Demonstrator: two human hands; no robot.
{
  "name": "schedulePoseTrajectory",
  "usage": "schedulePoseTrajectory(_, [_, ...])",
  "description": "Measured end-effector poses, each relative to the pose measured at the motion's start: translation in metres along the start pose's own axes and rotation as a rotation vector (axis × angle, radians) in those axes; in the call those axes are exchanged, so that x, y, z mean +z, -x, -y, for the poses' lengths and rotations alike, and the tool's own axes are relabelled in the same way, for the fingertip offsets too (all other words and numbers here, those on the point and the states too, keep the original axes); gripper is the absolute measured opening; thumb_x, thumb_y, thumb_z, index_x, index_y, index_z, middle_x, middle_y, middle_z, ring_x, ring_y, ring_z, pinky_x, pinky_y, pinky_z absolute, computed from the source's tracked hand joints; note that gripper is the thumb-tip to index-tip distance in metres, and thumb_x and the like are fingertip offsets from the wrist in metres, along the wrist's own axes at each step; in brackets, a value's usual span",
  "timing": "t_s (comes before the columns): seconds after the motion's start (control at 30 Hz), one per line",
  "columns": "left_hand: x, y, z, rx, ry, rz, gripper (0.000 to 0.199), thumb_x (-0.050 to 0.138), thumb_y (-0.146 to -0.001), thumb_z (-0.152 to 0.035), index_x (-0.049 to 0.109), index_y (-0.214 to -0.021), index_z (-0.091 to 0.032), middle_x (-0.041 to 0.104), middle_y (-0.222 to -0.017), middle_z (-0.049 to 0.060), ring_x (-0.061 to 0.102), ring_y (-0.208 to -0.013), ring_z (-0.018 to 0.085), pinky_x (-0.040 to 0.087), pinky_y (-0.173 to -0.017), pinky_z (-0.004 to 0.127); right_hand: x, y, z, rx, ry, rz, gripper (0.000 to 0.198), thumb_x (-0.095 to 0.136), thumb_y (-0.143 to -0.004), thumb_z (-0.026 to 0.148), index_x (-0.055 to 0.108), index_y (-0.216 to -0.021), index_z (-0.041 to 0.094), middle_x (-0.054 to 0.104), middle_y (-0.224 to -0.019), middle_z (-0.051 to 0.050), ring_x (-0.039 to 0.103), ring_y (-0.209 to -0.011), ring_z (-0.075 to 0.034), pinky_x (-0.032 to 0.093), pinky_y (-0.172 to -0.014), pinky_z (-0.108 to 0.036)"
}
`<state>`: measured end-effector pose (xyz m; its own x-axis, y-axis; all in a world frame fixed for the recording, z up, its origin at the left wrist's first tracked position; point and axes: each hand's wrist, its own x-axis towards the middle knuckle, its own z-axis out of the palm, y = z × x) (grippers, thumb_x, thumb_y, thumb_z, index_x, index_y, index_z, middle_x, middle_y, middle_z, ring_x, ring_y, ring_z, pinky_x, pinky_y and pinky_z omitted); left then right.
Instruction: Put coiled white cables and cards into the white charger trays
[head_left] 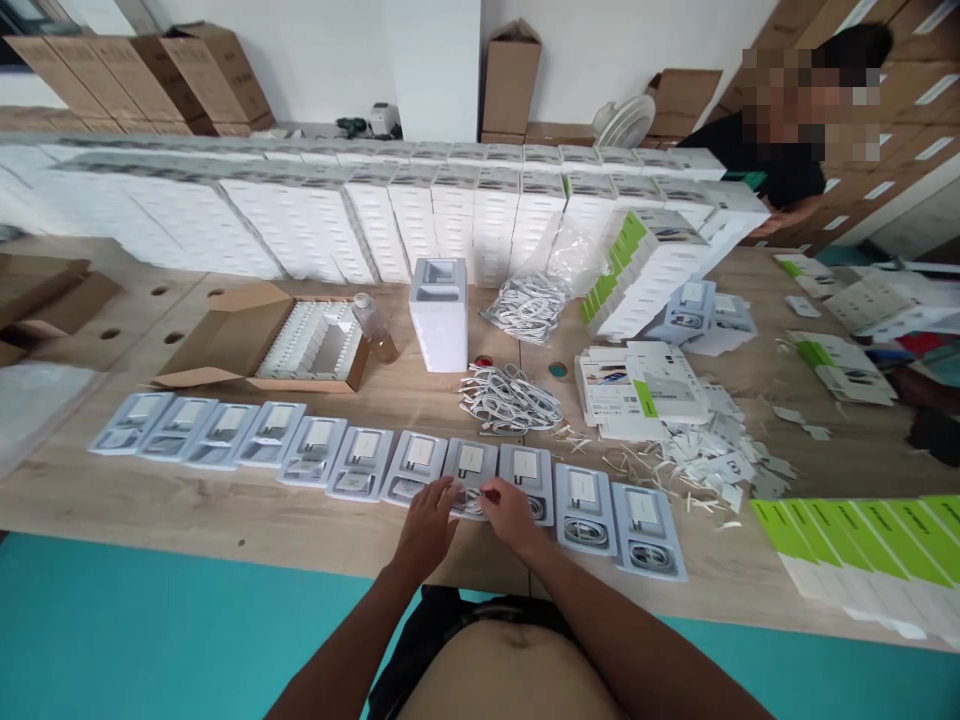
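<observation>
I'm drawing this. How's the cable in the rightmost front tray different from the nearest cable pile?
The coiled cable makes a neat oval; the cable pile looks tangled. The coiled cable sits in the tray; the cable pile, on the table. The cable pile is bigger than the coiled cable. Both look whitish.

Person's L hand [426, 515] & R hand [511, 510] are bare, ditto both forearms [360, 625] & the rounded belly [510, 675]. Dark, approx. black bottoms [409, 640] show below, w/ a dark waistband [491, 612] across the front; fastening details too blurry to tell.
</observation>
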<state>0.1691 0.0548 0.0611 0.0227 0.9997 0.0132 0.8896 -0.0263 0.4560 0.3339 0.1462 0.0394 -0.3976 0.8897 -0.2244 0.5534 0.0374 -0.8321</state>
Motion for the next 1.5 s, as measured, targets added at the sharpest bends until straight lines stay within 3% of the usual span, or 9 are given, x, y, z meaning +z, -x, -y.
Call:
schedulePoseTrajectory(0.13, [0.002,0.002,0.008,0.103,-0.014,0.07,0.033,0.043,-0.093,-0.017,0.058,-0.122,-0.023,0.059,-0.129,0.007,0.051,-0.119,0.025,0.038,-0.103,0.044,0.001,0.009,0.006,-0.166,0.272,0.008,0.01,0.063,-0.083,0.02,0.068,-0.091,0.018,0.067,-0.096,-0.007,0.06,-0.09,-0.02,0.046,-0.084,-0.032])
schedulePoseTrajectory(0.4, [0.013,0.002,0.019,0.139,-0.101,0.13,0.036,0.043,-0.092,-0.015,0.055,-0.126,-0.018,0.056,-0.131,0.01,0.051,-0.115,0.027,0.034,-0.104,0.046,0.011,0.034,0.016,-0.454,0.697,0.11,0.019,0.056,-0.089,0.013,0.068,-0.102,0.019,0.067,-0.108,-0.01,0.053,-0.111,-0.026,0.036,-0.101,-0.042])
schedulePoseTrajectory(0.57, [0.029,0.005,0.015,0.119,-0.131,0.124,0.041,0.044,-0.089,-0.01,0.055,-0.127,-0.015,0.056,-0.131,0.014,0.053,-0.113,0.028,0.037,-0.103,0.048,0.015,0.037,0.027,-0.377,0.706,0.072,0.017,0.058,-0.088,0.019,0.068,-0.102,0.023,0.069,-0.106,-0.006,0.054,-0.11,-0.026,0.037,-0.1,-0.045])
schedulePoseTrajectory(0.77, [0.023,0.008,-0.001,0.125,-0.048,0.092,0.046,0.047,-0.085,-0.012,0.055,-0.129,-0.022,0.056,-0.134,0.01,0.053,-0.12,0.027,0.04,-0.104,0.047,-0.052,0.01,0.021,-0.243,0.472,-0.202,0.025,0.053,-0.089,0.019,0.066,-0.11,0.019,0.065,-0.119,-0.011,0.056,-0.114,-0.024,0.043,-0.1,-0.04])
schedulePoseTrajectory(0.93, [0.006,0.025,0.007,0.003,-0.067,-0.01,0.056,0.046,-0.083,-0.012,0.046,-0.137,-0.028,0.042,-0.15,0.008,0.039,-0.137,0.027,0.037,-0.111,0.046,-0.127,-0.052,0.014,-0.203,0.548,-0.239,0.022,0.05,-0.091,0.024,0.067,-0.104,0.018,0.066,-0.113,-0.009,0.056,-0.111,-0.023,0.042,-0.1,-0.037])
schedulePoseTrajectory(1.07, [0.019,0.043,0.022,-0.241,-0.274,-0.129,0.067,0.048,-0.082,-0.015,0.033,-0.147,-0.019,0.035,-0.155,0.014,0.029,-0.143,0.032,0.033,-0.112,0.051,-0.134,-0.105,0.014,-0.184,0.533,-0.176,0.019,0.06,-0.085,0.026,0.069,-0.099,0.017,0.07,-0.094,-0.008,0.062,-0.092,-0.024,0.046,-0.081,-0.035])
schedulePoseTrajectory(1.17, [0.03,0.053,0.024,-0.321,-0.31,-0.04,0.07,0.049,-0.079,-0.016,0.034,-0.147,-0.016,0.036,-0.154,0.016,0.029,-0.144,0.032,0.032,-0.113,0.053,-0.131,-0.124,0.016,-0.194,0.532,-0.105,0.014,0.059,-0.084,0.02,0.071,-0.08,0.017,0.069,-0.074,-0.006,0.062,-0.075,-0.021,0.042,-0.07,-0.03])
schedulePoseTrajectory(1.33, [0.004,0.049,-0.001,-0.364,-0.096,-0.154,0.062,0.046,-0.085,-0.018,0.035,-0.146,-0.021,0.034,-0.156,0.013,0.025,-0.146,0.03,0.022,-0.117,0.056,-0.15,-0.12,0.027,-0.332,0.487,-0.046,0.023,0.05,-0.09,0.021,0.072,-0.094,0.019,0.072,-0.094,-0.008,0.063,-0.087,-0.02,0.041,-0.077,-0.028])
schedulePoseTrajectory(1.5, [-0.053,-0.007,-0.034,-0.565,0.709,-0.316,0.052,0.052,-0.089,-0.042,0.043,-0.137,-0.023,0.05,-0.141,0.013,0.053,-0.125,0.027,0.049,-0.099,0.042,-0.161,-0.11,0.038,-0.384,0.262,-0.037,0.024,0.051,-0.089,0.031,0.073,-0.095,0.025,0.071,-0.098,-0.007,0.06,-0.097,-0.023,0.039,-0.085,-0.031])
